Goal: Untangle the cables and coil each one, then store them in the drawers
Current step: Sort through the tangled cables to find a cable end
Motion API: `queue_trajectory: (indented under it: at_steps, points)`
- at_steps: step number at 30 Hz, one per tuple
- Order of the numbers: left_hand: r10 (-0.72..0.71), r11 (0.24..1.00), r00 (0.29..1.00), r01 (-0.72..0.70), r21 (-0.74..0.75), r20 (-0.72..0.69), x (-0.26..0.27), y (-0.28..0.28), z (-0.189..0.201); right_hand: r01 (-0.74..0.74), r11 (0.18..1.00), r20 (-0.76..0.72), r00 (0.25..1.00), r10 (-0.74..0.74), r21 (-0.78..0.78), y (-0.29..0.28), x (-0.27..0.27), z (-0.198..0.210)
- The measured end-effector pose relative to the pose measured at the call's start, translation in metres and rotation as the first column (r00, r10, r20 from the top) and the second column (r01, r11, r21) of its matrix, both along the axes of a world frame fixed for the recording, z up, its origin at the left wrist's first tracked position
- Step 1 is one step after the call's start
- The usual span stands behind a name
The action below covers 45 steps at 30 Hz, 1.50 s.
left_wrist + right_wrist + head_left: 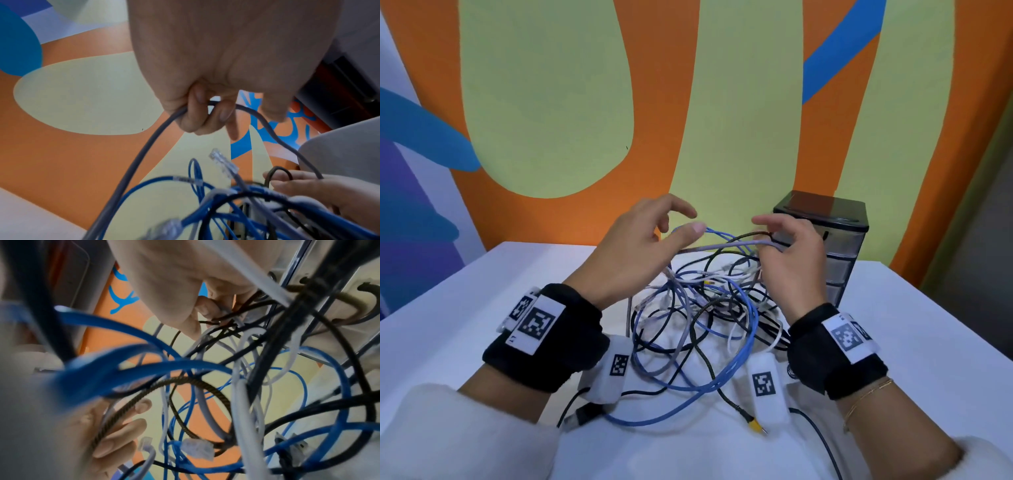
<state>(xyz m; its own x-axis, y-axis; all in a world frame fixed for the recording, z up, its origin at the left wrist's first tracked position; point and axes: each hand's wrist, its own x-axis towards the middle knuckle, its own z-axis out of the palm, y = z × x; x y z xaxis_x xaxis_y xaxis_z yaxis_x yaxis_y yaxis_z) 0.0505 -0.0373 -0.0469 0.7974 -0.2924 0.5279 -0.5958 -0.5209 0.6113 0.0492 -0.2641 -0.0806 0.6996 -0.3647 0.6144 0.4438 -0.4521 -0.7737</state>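
A tangle of blue, grey, white and black cables (705, 315) lies on the white table (482, 301). Both hands are raised over its far side. My left hand (674, 222) has its lower fingers curled round a grey cable (144, 154), as the left wrist view (201, 113) shows. That grey cable (736, 244) spans across to my right hand (774, 236), which pinches it together with a dark braided cable (753, 234). The right wrist view shows those fingers (205, 309) closed on dark strands. A small drawer unit (835, 246) stands just behind my right hand, its drawers closed.
A yellow plug (755, 426) on a braided lead lies near the table's front. A black plug (582, 416) sits by my left forearm. The painted orange and green wall (722, 102) rises directly behind the table.
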Motion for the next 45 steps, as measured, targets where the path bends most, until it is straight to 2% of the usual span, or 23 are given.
queue_trajectory:
  at_steps: [3, 5, 8, 11, 13, 16, 19, 21, 23, 26, 27, 29, 31, 33, 35, 37, 40, 42, 45]
  points:
    - [-0.118, 0.993, 0.992, 0.117, 0.017, 0.053, -0.006, -0.001, 0.001, -0.051, 0.997, 0.052, 0.997, 0.048, 0.061, 0.001, -0.002, 0.003]
    - [-0.141, 0.988, 0.983, 0.146, -0.039, 0.122, -0.006, -0.003, -0.001, -0.096, 0.99, 0.089, 0.992, 0.087, 0.107, -0.001, -0.002, 0.005]
    - [-0.021, 0.971, 0.97, 0.077, -0.224, 0.243, -0.006, -0.004, 0.005, -0.181, 0.975, 0.047, 0.983, 0.176, 0.128, -0.005, -0.001, 0.006]
    - [0.178, 0.878, 0.935, -0.01, -0.478, 0.306, -0.003, 0.002, 0.013, -0.245, 0.959, -0.01, 0.968, 0.249, 0.142, -0.007, -0.001, 0.006]
    - [0.273, 0.803, 0.902, -0.021, -0.596, 0.336, -0.001, 0.01, 0.016, -0.238, 0.963, -0.037, 0.969, 0.244, 0.126, -0.008, 0.002, 0.004]
    - [0.381, 0.698, 0.857, -0.021, -0.716, 0.347, 0.005, 0.023, 0.02, -0.206, 0.972, -0.066, 0.975, 0.214, 0.111, -0.012, 0.006, 0.002]
    - [0.462, 0.597, 0.837, -0.049, -0.8, 0.294, 0.014, 0.035, 0.02, -0.222, 0.973, -0.108, 0.968, 0.228, 0.064, -0.015, 0.007, 0.002]
    - [0.488, 0.557, 0.837, -0.08, -0.827, 0.248, 0.02, 0.043, 0.018, -0.238, 0.971, -0.124, 0.963, 0.239, 0.024, -0.015, 0.007, 0.001]
    - [0.511, 0.579, 0.842, -0.187, -0.794, 0.174, 0.032, 0.052, 0.012, -0.222, 0.975, -0.082, 0.971, 0.222, 0.018, -0.015, 0.005, 0.001]
    - [0.459, 0.747, 0.888, -0.376, -0.548, 0.016, 0.047, 0.062, -0.001, -0.244, 0.969, -0.012, 0.97, 0.245, 0.042, -0.015, 0.0, 0.005]
    - [0.442, 0.793, 0.896, -0.408, -0.453, -0.033, 0.05, 0.066, -0.006, -0.26, 0.964, -0.004, 0.965, 0.261, 0.056, -0.015, -0.002, 0.007]
    - [0.439, 0.838, 0.892, -0.45, -0.31, -0.107, 0.05, 0.069, -0.01, -0.276, 0.959, -0.01, 0.961, 0.277, 0.064, -0.015, -0.004, 0.008]
    - [0.45, 0.869, 0.89, -0.457, -0.192, -0.079, 0.045, 0.064, -0.008, -0.284, 0.959, -0.041, 0.958, 0.284, 0.011, -0.013, -0.004, 0.007]
    - [0.418, 0.9, 0.905, -0.402, -0.167, 0.077, 0.033, 0.05, 0.0, -0.3, 0.952, -0.071, 0.952, 0.297, -0.053, -0.01, -0.003, 0.006]
    - [0.284, 0.95, 0.928, -0.24, -0.198, 0.242, 0.017, 0.031, 0.008, -0.31, 0.943, -0.085, 0.95, 0.301, -0.12, -0.006, -0.005, 0.006]
    - [0.109, 0.991, 0.927, -0.072, -0.116, 0.36, 0.001, 0.011, 0.01, -0.347, 0.924, -0.097, 0.937, 0.335, -0.161, 0.0, -0.009, 0.008]
    - [-0.109, 0.988, 0.928, 0.06, 0.145, 0.356, -0.013, -0.013, 0.0, -0.435, 0.889, -0.133, 0.899, 0.418, -0.144, 0.008, -0.013, 0.007]
    - [-0.13, 0.966, 0.932, 0.043, 0.253, 0.338, -0.013, -0.021, -0.008, -0.492, 0.864, -0.142, 0.868, 0.477, -0.109, 0.01, -0.015, 0.006]
    - [-0.102, 0.988, 0.938, 0.058, 0.142, 0.332, -0.007, -0.017, -0.01, -0.531, 0.835, -0.152, 0.846, 0.511, -0.145, 0.013, -0.017, 0.007]
